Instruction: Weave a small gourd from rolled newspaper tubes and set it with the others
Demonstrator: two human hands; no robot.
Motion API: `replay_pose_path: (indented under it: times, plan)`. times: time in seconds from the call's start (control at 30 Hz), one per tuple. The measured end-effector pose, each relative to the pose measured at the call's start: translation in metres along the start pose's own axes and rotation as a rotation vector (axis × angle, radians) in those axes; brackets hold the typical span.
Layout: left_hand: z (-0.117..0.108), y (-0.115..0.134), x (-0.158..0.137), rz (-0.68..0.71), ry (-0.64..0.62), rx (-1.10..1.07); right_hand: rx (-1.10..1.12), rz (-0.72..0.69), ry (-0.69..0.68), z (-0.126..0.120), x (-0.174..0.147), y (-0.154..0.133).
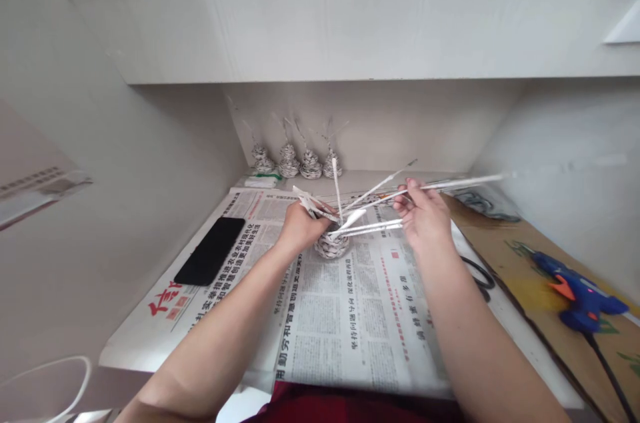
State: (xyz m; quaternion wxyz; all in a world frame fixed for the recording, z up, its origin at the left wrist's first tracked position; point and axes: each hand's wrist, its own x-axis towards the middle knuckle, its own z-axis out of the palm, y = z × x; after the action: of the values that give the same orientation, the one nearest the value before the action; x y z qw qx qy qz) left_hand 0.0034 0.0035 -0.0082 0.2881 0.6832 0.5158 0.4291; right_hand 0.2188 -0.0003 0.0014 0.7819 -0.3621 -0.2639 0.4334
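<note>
A small round woven piece (332, 246), made of rolled newspaper strips, rests on the newspaper in front of me. Several paper sticks (336, 178) rise and splay out from its top. My left hand (303, 226) is closed around the piece's upper left side and some of the sticks there. To the right, my right hand (423, 213) pinches a long rolled paper stick (467, 182) that runs from the weave out past the hand. Another pair of strips (373, 228) reaches from the weave to the lower fingers of that hand.
Several finished woven gourd shapes (311, 165) stand along the back wall. A black phone (211, 251) lies on the newspaper (320, 343) at left. On cardboard (520, 276) at right sits a blue glue gun (580, 290) with its cord. A cabinet (370, 16) overhangs the back.
</note>
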Motion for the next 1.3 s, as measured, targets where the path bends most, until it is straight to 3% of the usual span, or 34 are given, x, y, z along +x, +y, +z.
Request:
replay_pose_path:
  times: [0.07, 0.17, 0.27, 0.33, 0.4, 0.5, 0.7, 0.9, 1.3]
  plan:
    - [0.001, 0.0, -0.001, 0.006, 0.008, 0.007, -0.029, -0.03, 0.047, -0.003, 0.003, 0.0]
    - [0.002, 0.0, -0.002, -0.003, 0.017, -0.006, -0.253, 0.145, 0.019, -0.002, -0.001, 0.008]
    - [0.004, 0.0, -0.002, -0.008, 0.029, -0.022, -0.619, 0.294, -0.3, 0.002, -0.015, 0.02]
    - [0.005, 0.0, -0.002, 0.009, 0.031, -0.033, -0.729, 0.213, -0.529, 0.005, -0.025, 0.026]
    - [0.006, -0.001, -0.002, 0.029, 0.027, -0.041, -0.74, 0.114, -0.652, 0.007, -0.033, 0.028]
    - [0.006, -0.002, -0.002, 0.039, 0.031, -0.018, -0.75, 0.07, -0.734, 0.007, -0.04, 0.028]
    - [0.007, -0.001, -0.004, 0.054, 0.04, -0.015, -0.821, -0.146, -0.729, 0.008, -0.039, 0.029]
    - [0.011, -0.003, -0.006, 0.106, 0.028, 0.025, -0.683, -0.026, -0.638, 0.016, -0.041, 0.03]
    - [0.015, -0.01, -0.004, 0.119, 0.039, 0.021, -0.915, -0.325, -0.654, 0.009, -0.045, 0.034]
